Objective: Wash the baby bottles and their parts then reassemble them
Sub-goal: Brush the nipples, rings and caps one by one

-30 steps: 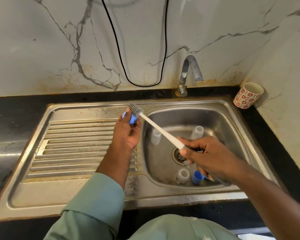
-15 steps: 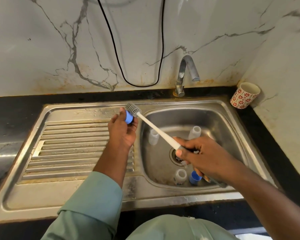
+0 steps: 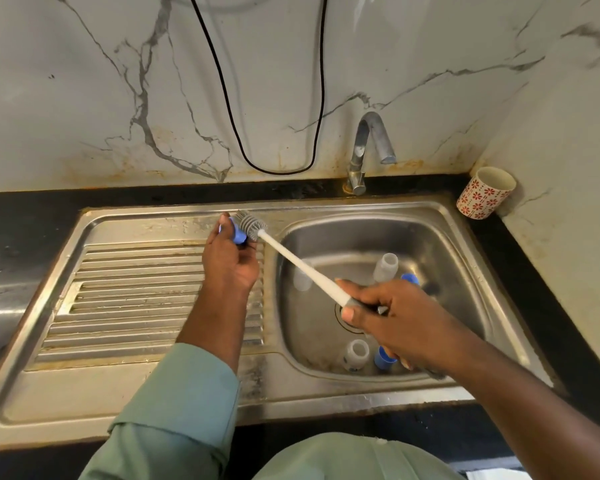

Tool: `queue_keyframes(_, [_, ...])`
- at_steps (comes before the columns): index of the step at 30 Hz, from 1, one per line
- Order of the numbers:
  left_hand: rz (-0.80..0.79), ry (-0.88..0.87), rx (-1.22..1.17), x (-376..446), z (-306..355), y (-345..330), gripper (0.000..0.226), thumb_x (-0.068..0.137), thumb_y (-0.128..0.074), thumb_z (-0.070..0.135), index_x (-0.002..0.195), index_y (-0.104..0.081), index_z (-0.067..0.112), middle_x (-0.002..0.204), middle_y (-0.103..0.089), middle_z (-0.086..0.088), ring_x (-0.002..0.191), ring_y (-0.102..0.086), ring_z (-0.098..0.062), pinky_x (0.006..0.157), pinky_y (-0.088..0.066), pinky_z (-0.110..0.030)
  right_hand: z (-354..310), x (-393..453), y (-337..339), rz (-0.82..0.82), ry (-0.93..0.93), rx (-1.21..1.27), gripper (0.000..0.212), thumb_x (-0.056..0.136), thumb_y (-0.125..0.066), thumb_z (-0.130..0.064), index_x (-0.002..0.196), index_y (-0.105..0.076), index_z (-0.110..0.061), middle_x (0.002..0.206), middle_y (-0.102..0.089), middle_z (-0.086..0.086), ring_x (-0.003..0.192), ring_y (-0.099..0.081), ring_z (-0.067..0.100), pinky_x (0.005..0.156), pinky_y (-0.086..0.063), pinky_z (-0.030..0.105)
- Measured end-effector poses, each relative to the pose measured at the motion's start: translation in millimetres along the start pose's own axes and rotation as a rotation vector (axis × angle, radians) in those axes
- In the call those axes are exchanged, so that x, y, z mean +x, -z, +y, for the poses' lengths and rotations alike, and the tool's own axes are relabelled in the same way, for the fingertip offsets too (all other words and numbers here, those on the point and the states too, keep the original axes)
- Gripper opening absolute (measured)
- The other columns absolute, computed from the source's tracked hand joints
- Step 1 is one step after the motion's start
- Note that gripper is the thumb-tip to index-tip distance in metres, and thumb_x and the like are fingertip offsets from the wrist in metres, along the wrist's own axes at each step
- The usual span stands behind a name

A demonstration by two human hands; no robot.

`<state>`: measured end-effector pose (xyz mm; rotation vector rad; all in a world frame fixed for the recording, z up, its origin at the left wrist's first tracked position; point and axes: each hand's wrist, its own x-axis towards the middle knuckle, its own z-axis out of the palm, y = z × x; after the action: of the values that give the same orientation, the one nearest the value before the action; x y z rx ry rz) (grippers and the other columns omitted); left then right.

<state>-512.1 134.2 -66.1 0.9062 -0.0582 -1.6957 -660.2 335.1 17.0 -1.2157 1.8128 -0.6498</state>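
Scrubbing a blue bottle cap [image 3: 238, 233], the left hand [image 3: 230, 265] curls its grip round it over the drainboard at ten o'clock from the basin, turning the opening toward the brush, it seems, so the bristles reach inside. The right hand [image 3: 392, 317] wraps its grip round the handle of the bottle brush [image 3: 298, 263], angled so the grey head meets the cap. In the sink [image 3: 430, 244] wait three clear bottles [image 3: 386, 266] and two more blue parts [image 3: 383, 358]. One patterned cup [image 3: 485, 192] stands on the counter at two o'clock.
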Motion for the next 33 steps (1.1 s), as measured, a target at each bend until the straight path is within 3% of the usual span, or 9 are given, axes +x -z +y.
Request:
queue_keyframes(4, [-0.096, 0.067, 0.039, -8.4, -7.0, 1.6, 0.026, 0.096, -0.060, 0.010, 0.121, -0.051, 0.011, 0.106, -0.060, -0.014, 0.081, -0.062, -0.022, 0.052, -0.055, -0.021, -4.2, 10.4, -0.9, 0.037, -0.007, 0.076, 0.028, 0.094, -0.061, -0.030, 0.120, -0.063, -0.038, 0.074, -0.063, 0.010, 0.049, -0.047, 0.012, 0.050, -0.045, 0.028])
queue_keyframes(7, [-0.076, 0.145, -0.056, -10.0, -4.0, 3.3, 0.026, 0.094, -0.064, 0.015, 0.117, -0.057, 0.005, 0.106, -0.063, -0.015, 0.082, -0.064, -0.021, 0.062, -0.057, -0.021, -3.4, 10.1, -1.7, 0.011, -0.006, 0.077, 0.022, 0.094, -0.061, -0.032, 0.108, -0.062, -0.049, 0.077, -0.065, 0.016, 0.050, -0.048, 0.015, 0.052, -0.048, 0.032])
queue_keyframes(12, [-0.070, 0.175, -0.073, -8.4, -7.6, 8.4, 0.025, 0.096, -0.061, 0.018, 0.116, -0.057, 0.003, 0.100, -0.063, -0.015, 0.069, -0.067, -0.021, 0.055, -0.058, -0.024, -1.1, 14.8, -8.0, 0.014, -0.026, 0.063, 0.029, 0.095, -0.059, -0.031, 0.124, -0.063, -0.032, 0.073, -0.062, 0.011, 0.046, -0.046, 0.009, 0.049, -0.046, 0.028])
queue_keyframes(14, [-0.032, 0.134, -0.091, -6.8, -2.9, 6.6, 0.016, 0.099, -0.057, 0.015, 0.109, -0.058, 0.003, 0.099, -0.063, -0.018, 0.078, -0.066, -0.026, 0.055, -0.060, -0.030, -0.9, 14.8, -10.0, -0.010, -0.020, 0.033, 0.028, 0.096, -0.058, -0.030, 0.124, -0.064, -0.028, 0.072, -0.060, 0.007, 0.043, -0.045, 0.007, 0.046, -0.044, 0.025])
queue_keyframes(19, [-0.039, 0.011, 0.184, -7.8, -5.5, 10.0, 0.015, 0.098, -0.058, 0.008, 0.112, -0.059, 0.012, 0.110, -0.061, -0.014, 0.090, -0.064, -0.024, 0.061, -0.058, -0.027, -2.6, 13.6, -10.3, -0.012, -0.027, 0.039, 0.026, 0.096, -0.057, -0.030, 0.117, -0.066, -0.019, 0.073, -0.062, 0.010, 0.045, -0.047, 0.009, 0.046, -0.046, 0.024])
queue_keyframes(24, [-0.053, 0.045, 0.085, -6.8, 1.2, 12.7, 0.021, 0.091, -0.067, 0.010, 0.110, -0.058, 0.010, 0.097, -0.065, -0.010, 0.069, -0.063, -0.014, 0.052, -0.052, -0.019, 1.1, 0.7, -1.7, -0.032, -0.033, 0.047, 0.025, 0.095, -0.058, -0.031, 0.111, -0.069, -0.016, 0.080, -0.065, 0.019, 0.048, -0.050, 0.012, 0.050, -0.048, 0.025])
queue_keyframes(27, [-0.072, 0.058, 0.240, -11.7, -3.3, 13.1, 0.013, 0.093, -0.067, 0.016, 0.103, -0.060, 0.014, 0.084, -0.063, -0.005, 0.056, -0.054, -0.008, 0.047, -0.046, -0.017, 4.1, 0.2, -5.0, 0.014, -0.043, 0.078, 0.021, 0.095, -0.059, -0.030, 0.112, -0.069, -0.022, 0.080, -0.065, 0.018, 0.051, -0.049, 0.014, 0.049, -0.048, 0.025])
queue_keyframes(29, [-0.073, 0.104, 0.261, -15.9, -7.4, 8.6, 0.018, 0.094, -0.065, 0.023, 0.108, -0.059, 0.013, 0.086, -0.063, -0.007, 0.055, -0.050, -0.007, 0.046, -0.045, -0.016, 5.0, 2.6, -9.6, 0.060, -0.033, 0.074, 0.021, 0.095, -0.059, -0.031, 0.114, -0.068, -0.029, 0.076, -0.064, 0.013, 0.050, -0.048, 0.014, 0.049, -0.048, 0.028])
queue_keyframes(33, [-0.147, 0.111, 0.382, -21.4, -2.5, 8.2, 0.030, 0.097, -0.062, 0.023, 0.121, -0.057, 0.007, 0.090, -0.064, -0.012, 0.062, -0.058, -0.013, 0.055, -0.053, -0.022, 11.8, -2.9, -10.4, 0.092, -0.047, 0.071, 0.022, 0.095, -0.060, -0.031, 0.111, -0.069, -0.019, 0.081, -0.066, 0.020, 0.049, -0.049, 0.013, 0.049, -0.048, 0.027])
